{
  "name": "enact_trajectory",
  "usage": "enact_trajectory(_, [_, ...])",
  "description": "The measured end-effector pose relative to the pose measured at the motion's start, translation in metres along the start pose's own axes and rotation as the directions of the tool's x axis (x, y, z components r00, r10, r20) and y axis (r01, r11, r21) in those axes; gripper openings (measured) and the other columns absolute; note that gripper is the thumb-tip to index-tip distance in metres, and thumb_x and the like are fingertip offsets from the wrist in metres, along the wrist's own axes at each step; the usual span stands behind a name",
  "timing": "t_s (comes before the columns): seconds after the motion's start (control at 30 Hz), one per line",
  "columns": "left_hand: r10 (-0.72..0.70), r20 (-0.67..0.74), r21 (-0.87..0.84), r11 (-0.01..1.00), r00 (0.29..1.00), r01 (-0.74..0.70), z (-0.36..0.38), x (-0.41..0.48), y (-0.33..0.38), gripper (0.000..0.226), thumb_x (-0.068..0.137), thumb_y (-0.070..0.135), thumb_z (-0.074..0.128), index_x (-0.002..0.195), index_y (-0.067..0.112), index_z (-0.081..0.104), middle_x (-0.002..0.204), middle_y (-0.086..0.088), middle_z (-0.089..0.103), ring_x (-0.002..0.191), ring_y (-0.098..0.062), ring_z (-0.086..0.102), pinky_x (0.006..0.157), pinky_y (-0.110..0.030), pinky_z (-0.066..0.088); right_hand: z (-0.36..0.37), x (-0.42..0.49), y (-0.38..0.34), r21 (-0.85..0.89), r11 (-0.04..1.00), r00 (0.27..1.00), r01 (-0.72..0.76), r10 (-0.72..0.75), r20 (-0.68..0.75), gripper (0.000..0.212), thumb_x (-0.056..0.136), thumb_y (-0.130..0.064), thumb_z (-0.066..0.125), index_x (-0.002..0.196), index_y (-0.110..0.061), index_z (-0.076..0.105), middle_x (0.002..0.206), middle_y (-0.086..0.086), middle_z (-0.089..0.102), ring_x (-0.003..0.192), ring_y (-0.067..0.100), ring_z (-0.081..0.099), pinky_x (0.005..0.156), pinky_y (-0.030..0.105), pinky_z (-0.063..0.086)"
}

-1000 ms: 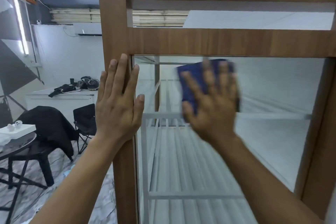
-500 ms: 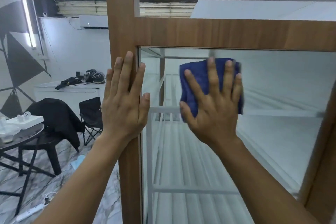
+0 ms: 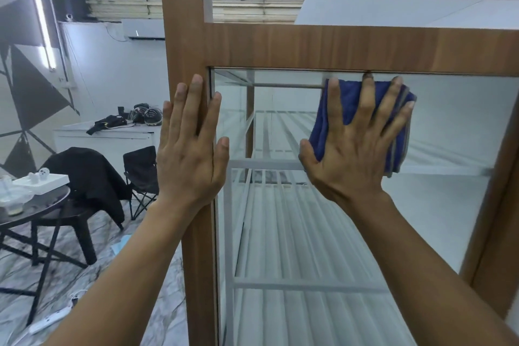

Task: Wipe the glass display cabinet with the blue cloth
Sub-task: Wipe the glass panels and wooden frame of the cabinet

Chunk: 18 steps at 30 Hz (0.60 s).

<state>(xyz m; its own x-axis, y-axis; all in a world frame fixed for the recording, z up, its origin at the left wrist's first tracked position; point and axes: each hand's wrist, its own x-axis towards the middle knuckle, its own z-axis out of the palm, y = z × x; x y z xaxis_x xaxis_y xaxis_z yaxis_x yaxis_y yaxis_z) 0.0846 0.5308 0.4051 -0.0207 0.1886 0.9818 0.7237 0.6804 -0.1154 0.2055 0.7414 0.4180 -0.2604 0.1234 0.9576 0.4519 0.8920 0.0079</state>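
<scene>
The glass display cabinet (image 3: 438, 205) fills the right of the head view, a wood-framed glass pane with white shelves behind it. My right hand (image 3: 351, 149) lies flat with fingers spread, pressing a folded blue cloth (image 3: 351, 101) against the glass just under the top wooden rail. My left hand (image 3: 191, 154) rests flat on the left wooden post (image 3: 182, 36) of the frame, fingers together and pointing up, holding nothing.
To the left stand a round dark table (image 3: 36, 211) with white items, a chair draped with a black jacket (image 3: 92, 177), a folding chair (image 3: 140, 168) and a white counter (image 3: 106, 137). A power strip (image 3: 50, 320) lies on the marble floor.
My right hand has slid the blue cloth rightward and up along the glass, to just under the top rail. The left hand stays on the post.
</scene>
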Motion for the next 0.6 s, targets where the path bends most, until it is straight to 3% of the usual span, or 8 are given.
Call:
enact_trajectory(0.1, [0.003,0.002,-0.004,1.000,1.000,-0.003,0.000,0.000,0.001,0.059,0.102,0.035,0.026,0.154,0.007,0.028,0.162,-0.019,0.019,0.152,-0.034,0.012,0.126,-0.047,0.009,0.006,-0.005,-0.026,0.027,0.977,0.977,0.213,-0.213,-0.021,0.081,0.094,-0.071,0.031,0.159,-0.024,0.018,0.167,0.014,0.011,0.150,0.052,0.008,0.115,0.076,0.000])
enact_trajectory(0.17, [0.008,-0.004,-0.006,1.000,1.000,-0.008,0.001,0.000,0.000,0.059,0.102,0.034,0.026,0.154,0.006,0.029,0.162,-0.019,0.019,0.152,-0.034,0.014,0.126,-0.048,0.010,0.011,-0.011,-0.045,0.027,0.870,0.871,0.492,-0.491,-0.016,0.070,0.099,-0.064,0.029,0.159,-0.028,0.022,0.167,0.008,0.013,0.153,0.044,0.011,0.116,0.075,0.002])
enact_trajectory(0.23, [0.005,-0.013,-0.012,1.000,1.000,-0.005,0.001,-0.003,-0.002,0.059,0.102,0.033,0.027,0.153,0.004,0.029,0.162,-0.020,0.020,0.152,-0.033,0.013,0.126,-0.046,0.010,0.013,-0.010,-0.035,0.023,0.805,0.805,0.593,-0.592,-0.021,0.062,0.102,-0.056,0.029,0.158,-0.031,0.023,0.167,0.007,0.015,0.154,0.037,0.011,0.118,0.072,0.005])
enact_trajectory(0.3, [0.000,-0.018,-0.028,1.000,1.000,-0.001,0.002,-0.010,-0.001,0.058,0.101,0.030,0.029,0.153,0.003,0.029,0.161,-0.022,0.021,0.153,-0.029,0.009,0.126,-0.046,0.009,0.010,-0.011,-0.003,0.009,0.916,0.913,0.402,-0.400,-0.077,0.059,0.103,-0.051,0.031,0.158,-0.033,0.023,0.167,0.010,0.015,0.153,0.038,0.013,0.119,0.070,0.006])
enact_trajectory(0.37, [0.001,-0.013,-0.035,0.999,1.000,-0.001,0.003,-0.018,-0.001,0.059,0.100,0.028,0.030,0.152,0.001,0.027,0.161,-0.024,0.021,0.152,-0.028,0.008,0.126,-0.045,0.008,0.007,-0.016,0.035,0.029,0.999,0.995,-0.036,0.039,-0.088,0.058,0.103,-0.049,0.030,0.159,-0.034,0.019,0.166,0.012,0.014,0.153,0.040,0.010,0.119,0.068,0.007])
enact_trajectory(0.47, [0.000,-0.006,-0.021,1.000,1.000,0.000,0.005,-0.025,0.002,0.060,0.100,0.027,0.029,0.152,-0.002,0.023,0.160,-0.026,0.020,0.152,-0.029,0.008,0.126,-0.046,0.007,0.000,-0.012,0.027,0.059,0.847,0.841,-0.528,0.531,-0.106,0.060,0.103,-0.048,0.025,0.159,-0.032,0.014,0.166,0.013,0.014,0.153,0.042,0.009,0.117,0.071,0.010])
enact_trajectory(0.53, [0.001,-0.011,-0.031,1.000,1.000,-0.001,0.005,-0.026,0.002,0.060,0.100,0.027,0.029,0.152,-0.002,0.023,0.160,-0.026,0.021,0.152,-0.032,0.010,0.126,-0.047,0.008,0.001,-0.006,-0.026,0.067,0.914,0.912,-0.401,0.405,-0.058,0.064,0.100,-0.048,0.030,0.160,-0.031,0.015,0.167,0.012,0.015,0.153,0.044,0.010,0.115,0.074,0.009])
enact_trajectory(0.6, [0.001,-0.023,-0.052,0.999,1.000,-0.003,0.005,-0.028,0.001,0.059,0.100,0.026,0.031,0.152,-0.002,0.025,0.159,-0.026,0.022,0.151,-0.037,0.014,0.125,-0.046,0.010,0.011,-0.019,-0.085,0.091,0.987,0.991,0.131,-0.128,-0.033,0.063,0.100,-0.045,0.035,0.159,-0.027,0.023,0.166,0.010,0.020,0.152,0.042,0.014,0.116,0.075,0.007])
